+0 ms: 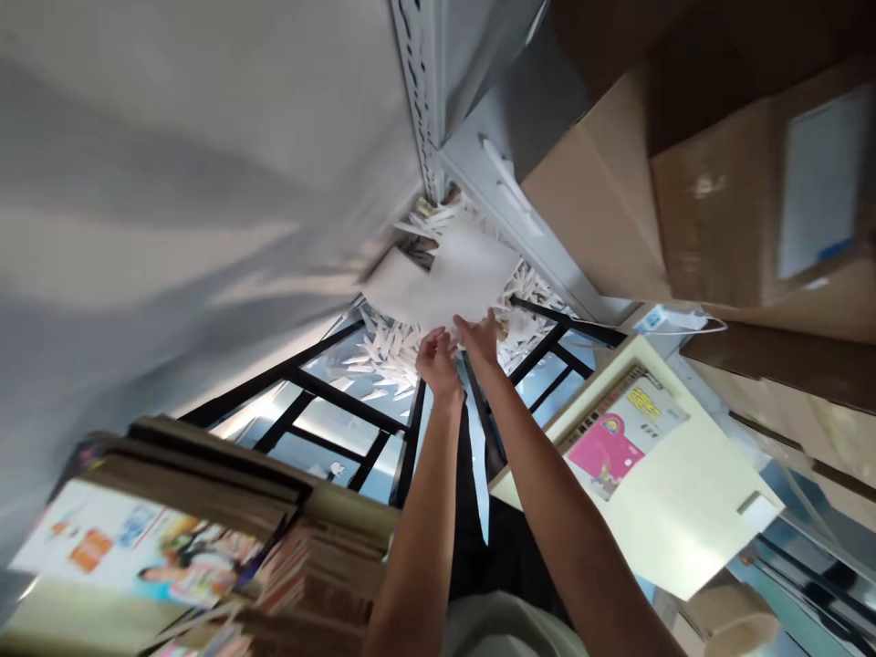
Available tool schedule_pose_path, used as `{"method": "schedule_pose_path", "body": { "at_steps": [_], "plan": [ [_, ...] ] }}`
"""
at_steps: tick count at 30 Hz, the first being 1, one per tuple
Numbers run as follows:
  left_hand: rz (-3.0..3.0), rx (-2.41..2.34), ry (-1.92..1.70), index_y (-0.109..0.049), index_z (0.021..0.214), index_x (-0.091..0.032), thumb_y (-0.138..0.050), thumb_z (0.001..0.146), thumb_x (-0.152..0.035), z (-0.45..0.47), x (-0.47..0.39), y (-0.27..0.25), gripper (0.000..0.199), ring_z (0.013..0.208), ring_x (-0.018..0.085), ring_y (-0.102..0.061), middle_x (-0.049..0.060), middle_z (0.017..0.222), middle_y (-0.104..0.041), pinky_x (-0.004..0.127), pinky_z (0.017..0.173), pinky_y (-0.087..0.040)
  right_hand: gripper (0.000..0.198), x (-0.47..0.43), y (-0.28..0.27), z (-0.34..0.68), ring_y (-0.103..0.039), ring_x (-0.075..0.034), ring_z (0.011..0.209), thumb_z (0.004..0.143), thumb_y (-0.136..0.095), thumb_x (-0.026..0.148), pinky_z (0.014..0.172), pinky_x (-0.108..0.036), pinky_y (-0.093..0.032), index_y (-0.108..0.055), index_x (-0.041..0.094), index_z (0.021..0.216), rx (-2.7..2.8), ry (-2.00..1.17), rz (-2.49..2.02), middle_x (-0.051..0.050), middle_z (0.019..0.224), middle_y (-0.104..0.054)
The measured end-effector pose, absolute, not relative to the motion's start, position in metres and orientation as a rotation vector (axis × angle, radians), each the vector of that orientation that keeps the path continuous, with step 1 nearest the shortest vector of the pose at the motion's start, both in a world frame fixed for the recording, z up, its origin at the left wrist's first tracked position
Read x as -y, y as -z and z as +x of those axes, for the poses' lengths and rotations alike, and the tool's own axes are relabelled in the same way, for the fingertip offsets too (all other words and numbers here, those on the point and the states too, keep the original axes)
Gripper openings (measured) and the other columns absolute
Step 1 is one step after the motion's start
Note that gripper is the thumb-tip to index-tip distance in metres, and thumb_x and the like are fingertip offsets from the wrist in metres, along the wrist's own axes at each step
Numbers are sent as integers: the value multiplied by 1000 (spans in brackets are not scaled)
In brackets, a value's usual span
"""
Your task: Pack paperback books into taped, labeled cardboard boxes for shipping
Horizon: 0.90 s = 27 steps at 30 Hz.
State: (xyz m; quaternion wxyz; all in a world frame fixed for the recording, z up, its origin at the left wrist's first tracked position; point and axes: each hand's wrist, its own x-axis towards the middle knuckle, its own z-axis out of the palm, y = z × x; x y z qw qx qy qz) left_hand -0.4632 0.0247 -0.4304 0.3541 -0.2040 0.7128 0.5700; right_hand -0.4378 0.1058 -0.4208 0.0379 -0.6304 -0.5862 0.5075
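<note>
White paper point(472, 269) could rip if pulled unevenly; I can't tell whether left hand point(438, 360) or right hand point(481, 339) grips its near edge.

Left boundary: pale grey upright surface point(171, 182), wall or sheeting undetermined, marked by soft shadow bands. Centre rear: white perforated metal post point(428, 82), joined to a white metal shelf beam point(547, 246) running down to the right. Upper right: large brown cardboard boxes point(718, 210). Below these: white power strip point(653, 318) with white cable. Lower right: cream rectangular panel point(684, 484), reflecting a bright spot. Floor level: black metal bar frames point(349, 400) above a glossy pale blue floor point(338, 422). Light reflects at floor left; the upper right is dark.
</note>
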Motion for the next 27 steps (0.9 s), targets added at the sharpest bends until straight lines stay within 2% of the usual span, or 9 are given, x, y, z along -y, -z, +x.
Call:
{"method": "schedule_pose_path", "body": {
  "at_steps": [2, 4, 8, 12, 16, 19, 23, 25, 27],
  "plan": [
    [-472, -1855, -1502, -82, 121, -22, -76, 90, -45, -452, -18, 381, 39, 95, 21, -80, 6, 100, -79, 35, 89, -67, 64, -105, 374, -430, -79, -24, 88, 102, -68, 38, 92, -35, -66, -63, 17, 162, 1771, -1550, -1947, 1, 82, -80],
    [-344, -1894, -1506, -84, 125, -22, -70, 93, -44, -446, -12, 335, 41, 96, 22, -80, 7, 102, -81, 35, 90, -67, 50, -105, 329, -416, -82, -24, 101, 103, -61, 32, 103, -36, -65, -73, 19, 150, 1801, -1621, -1801, -5, 101, -86],
    [153, -2054, -1450, -84, 132, -26, -68, 97, -38, -453, 3, 251, 40, 112, 27, -78, 11, 123, -82, 40, 99, -66, 37, -108, 245, -385, -82, -26, 121, 98, -62, 27, 109, -39, -66, -80, 24, 130, 1878, -1856, -1362, -8, 131, -87],
    [593, -2417, -1323, -87, 124, -29, -89, 91, -38, -485, 19, 176, 34, 136, 40, -67, 15, 122, -74, 61, 124, -52, 15, -120, 176, -363, -85, -24, 104, 97, -77, 34, 101, -38, -69, -81, 24, 105, 1984, -1872, -1184, -6, 111, -90],
    [859, -2408, -1378, -84, 95, -28, -105, 79, -42, -520, 28, 106, 30, 166, 50, -36, 12, 148, -70, 74, 136, -31, 31, -138, 127, -339, -83, -22, 82, 100, -84, 51, 83, -34, -69, -76, 22, 93, 1969, -1891, -1050, -3, 84, -85],
    [941, -2197, -1436, -79, 84, -29, -111, 70, -44, -525, 35, 56, 38, 151, 44, -51, 6, 128, -79, 71, 139, -33, 36, -152, 101, -316, -78, -19, 76, 102, -84, 54, 79, -31, -66, -76, 21, 89, 2120, -1761, -950, 1, 76, -78],
    [1096, -2170, -1250, -82, 84, -33, -104, 78, -41, -493, 46, -8, 24, 117, 36, -67, 4, 94, -78, 63, 136, -44, 31, -165, 71, -285, -78, -17, 91, 100, -88, 49, 89, -28, -65, -78, 21, 92, 2211, -1484, -788, 0, 94, -78],
    [1209, -2245, -1156, -84, 88, -32, -98, 84, -40, -465, 52, -42, 16, 113, 36, -69, 5, 93, -78, 64, 135, -45, 29, -169, 52, -271, -76, -15, 101, 99, -92, 48, 91, -25, -64, -80, 22, 98, 2181, -1421, -681, -1, 110, -80],
    [1331, -2341, -1104, -85, 92, -33, -93, 88, -42, -434, 58, -76, 13, 117, 37, -71, 6, 96, -78, 63, 134, -48, 28, -171, 27, -254, -75, -11, 97, 101, -91, 48, 85, -20, -63, -80, 23, 102, 2153, -1426, -565, -1, 114, -82]
  ]
}}
